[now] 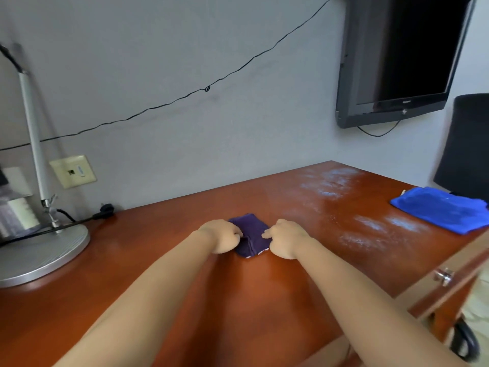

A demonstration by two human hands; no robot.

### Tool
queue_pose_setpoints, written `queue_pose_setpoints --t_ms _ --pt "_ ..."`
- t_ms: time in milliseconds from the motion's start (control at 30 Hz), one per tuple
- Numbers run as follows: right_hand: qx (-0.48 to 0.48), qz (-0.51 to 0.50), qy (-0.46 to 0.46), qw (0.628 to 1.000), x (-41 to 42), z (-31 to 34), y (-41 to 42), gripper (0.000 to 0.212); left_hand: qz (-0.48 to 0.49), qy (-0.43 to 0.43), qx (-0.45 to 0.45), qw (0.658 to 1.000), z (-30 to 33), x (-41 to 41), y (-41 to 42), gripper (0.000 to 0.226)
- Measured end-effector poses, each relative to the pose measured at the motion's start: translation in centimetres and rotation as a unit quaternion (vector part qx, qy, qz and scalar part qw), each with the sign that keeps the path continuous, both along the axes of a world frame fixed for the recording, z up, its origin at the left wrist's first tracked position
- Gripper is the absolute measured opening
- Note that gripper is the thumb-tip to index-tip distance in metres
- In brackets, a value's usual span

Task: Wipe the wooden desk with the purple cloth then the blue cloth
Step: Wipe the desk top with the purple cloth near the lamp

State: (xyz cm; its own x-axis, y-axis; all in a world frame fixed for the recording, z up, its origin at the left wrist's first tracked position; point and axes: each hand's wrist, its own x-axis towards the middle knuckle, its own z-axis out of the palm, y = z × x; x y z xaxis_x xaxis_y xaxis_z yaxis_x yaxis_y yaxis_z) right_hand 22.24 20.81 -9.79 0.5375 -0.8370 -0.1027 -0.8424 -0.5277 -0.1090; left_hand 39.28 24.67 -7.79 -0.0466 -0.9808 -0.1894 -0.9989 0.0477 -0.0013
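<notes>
Reaching forward over the surface (158, 274), both my bare forearms stretch out from the near edge and converge toward the middle of the glossy reddish-brown wood. My left hand (222, 238) sits knuckles up, its fingers curled in against the left edge of the purple cloth (250, 235), pinching the fabric there. My right hand (284, 238) mirrors it on the right edge, fingers bent with one fingertip poking out onto the cloth, so each grip is closed on a side of the cloth. The purple cloth lies between the two hands, folded into a small thick pad, dark and soft-looking, with a stitched seam running down its near half and a pale patterned hem showing at its near corner. It rests flat on the wood, roughly midway across.

At the near right, an open wooden drawer front with a metal knob (444, 275) juts out. On the left stands a lamp whose round, brushed-metal base (39, 256) rests on the wood, a slim silver stem rising from it. Further right, hazy whitish smears (370, 223) dull the shine of the wood. Beyond them, well apart from my hands, the blue cloth (439, 211) lies near the right edge, bright, plush and loosely folded. Behind it stands a dark chair back (465, 144). A black cable (185, 98) runs across the grey wall, and a dark flat screen (402, 59) hangs at upper right.
</notes>
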Motion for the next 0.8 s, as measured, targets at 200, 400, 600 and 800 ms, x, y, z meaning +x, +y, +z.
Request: queue_pose_setpoints --t_ms 200,400,600,800 --pt "0.042 -0.017 -0.062 0.997 -0.9 0.3 1.2 0.043 -0.037 -0.001 0.0 0.999 0.5 -1.7 2.1 0.035" --pt "0.054 -0.019 -0.108 0.992 -1.8 0.6 2.0 0.051 -0.043 0.017 -0.091 0.995 -0.7 -1.1 2.6 0.027" --pt "0.069 -0.026 -0.144 0.987 -2.1 0.4 2.1 0.053 -0.042 0.014 -0.066 0.997 -4.1 -0.5 2.3 0.051" --pt "0.092 -0.021 -0.153 0.984 -1.2 0.4 3.2 0.05 -0.039 -0.07 -0.076 0.994 -2.4 -0.6 3.3 0.039"
